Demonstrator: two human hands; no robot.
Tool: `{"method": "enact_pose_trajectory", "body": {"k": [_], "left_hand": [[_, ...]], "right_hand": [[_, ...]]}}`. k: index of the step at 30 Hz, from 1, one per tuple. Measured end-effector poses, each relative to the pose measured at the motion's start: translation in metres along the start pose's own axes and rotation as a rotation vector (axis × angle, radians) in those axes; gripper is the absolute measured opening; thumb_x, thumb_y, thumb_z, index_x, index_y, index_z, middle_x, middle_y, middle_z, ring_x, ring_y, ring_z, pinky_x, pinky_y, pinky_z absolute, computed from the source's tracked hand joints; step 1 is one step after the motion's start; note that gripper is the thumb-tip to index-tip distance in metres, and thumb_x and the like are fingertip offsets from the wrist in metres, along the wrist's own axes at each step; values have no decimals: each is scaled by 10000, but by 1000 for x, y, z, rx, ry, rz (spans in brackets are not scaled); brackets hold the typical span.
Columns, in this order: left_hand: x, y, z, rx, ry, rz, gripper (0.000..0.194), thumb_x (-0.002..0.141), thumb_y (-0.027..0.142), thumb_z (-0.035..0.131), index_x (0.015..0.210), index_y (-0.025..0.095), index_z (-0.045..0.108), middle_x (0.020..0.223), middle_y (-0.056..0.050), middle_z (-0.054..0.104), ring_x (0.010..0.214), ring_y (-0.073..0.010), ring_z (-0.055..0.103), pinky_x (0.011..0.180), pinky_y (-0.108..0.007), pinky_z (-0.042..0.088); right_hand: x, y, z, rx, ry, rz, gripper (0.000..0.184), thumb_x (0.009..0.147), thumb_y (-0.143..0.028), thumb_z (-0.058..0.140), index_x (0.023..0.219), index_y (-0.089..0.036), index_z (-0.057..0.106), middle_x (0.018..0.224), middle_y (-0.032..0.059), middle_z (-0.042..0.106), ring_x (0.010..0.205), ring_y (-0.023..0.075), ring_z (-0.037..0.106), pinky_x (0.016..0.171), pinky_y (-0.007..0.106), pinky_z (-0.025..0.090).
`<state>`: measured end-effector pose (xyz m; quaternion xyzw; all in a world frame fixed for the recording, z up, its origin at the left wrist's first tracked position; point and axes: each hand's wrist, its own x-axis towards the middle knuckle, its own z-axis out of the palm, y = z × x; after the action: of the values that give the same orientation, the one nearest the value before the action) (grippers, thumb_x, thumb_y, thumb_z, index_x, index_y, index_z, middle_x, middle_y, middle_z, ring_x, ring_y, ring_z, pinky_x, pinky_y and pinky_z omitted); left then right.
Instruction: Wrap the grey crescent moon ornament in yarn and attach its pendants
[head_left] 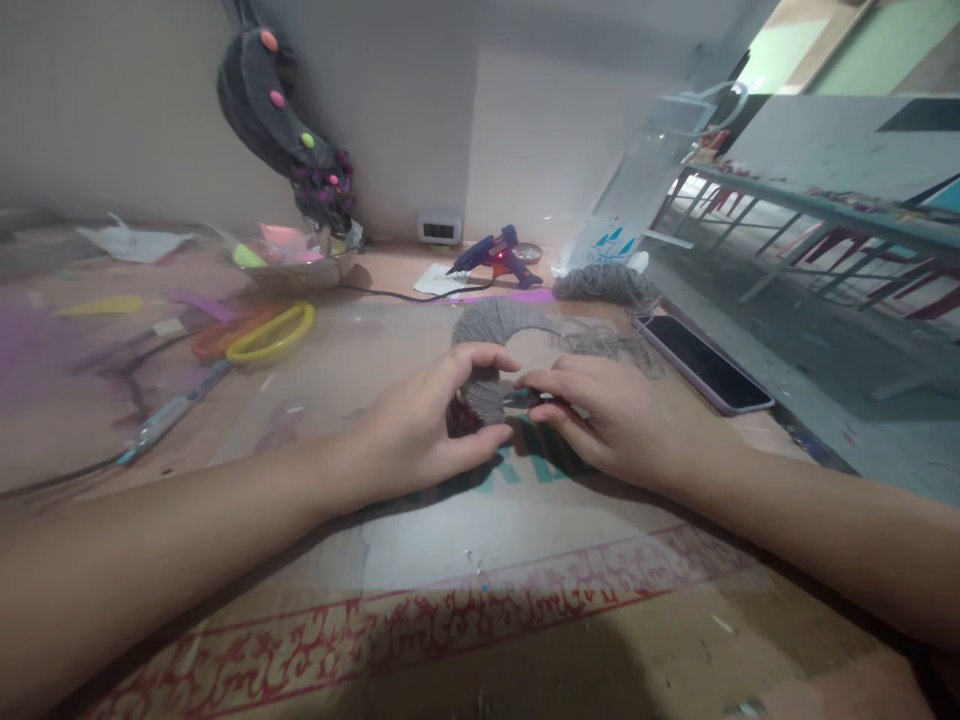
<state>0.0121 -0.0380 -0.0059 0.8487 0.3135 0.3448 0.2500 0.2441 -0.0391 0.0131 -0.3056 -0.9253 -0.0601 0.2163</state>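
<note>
A curved form wrapped in grey yarn (491, 322), shaped like a crescent or ring, is in front of me. My left hand (442, 405) grips its near left part, thumb below and fingers above. Close beside it, my right hand (592, 405) pinches a small dark grey bundle of yarn (521, 398) between thumb and forefinger, at the open side of the curve. Loose grey strands (611, 348) trail behind the right hand towards a heap of grey yarn (604, 283). My palms hide part of the wrapped form.
A blue glue gun (499, 255) with a red light lies at the back, its cable running left. A phone (709, 362) rests at right by the table edge. Yellow-handled scissors (270, 335), a bowl (296, 272) and a decorated dark crescent (262, 100) are at left.
</note>
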Motion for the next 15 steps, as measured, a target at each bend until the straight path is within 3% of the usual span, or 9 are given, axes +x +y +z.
{"method": "enact_pose_trajectory", "body": {"k": [15], "left_hand": [[-3,-3,2,84,-20,35,454,855,291,641,1263,226,453,1123,-63,633,965,-198,651,728,-285,530]], "right_hand": [[-2,4,11,35,122,-65,323,1006,-351,448,1074,-131,674,764,65,658,670,151,577,604,270,415]]}}
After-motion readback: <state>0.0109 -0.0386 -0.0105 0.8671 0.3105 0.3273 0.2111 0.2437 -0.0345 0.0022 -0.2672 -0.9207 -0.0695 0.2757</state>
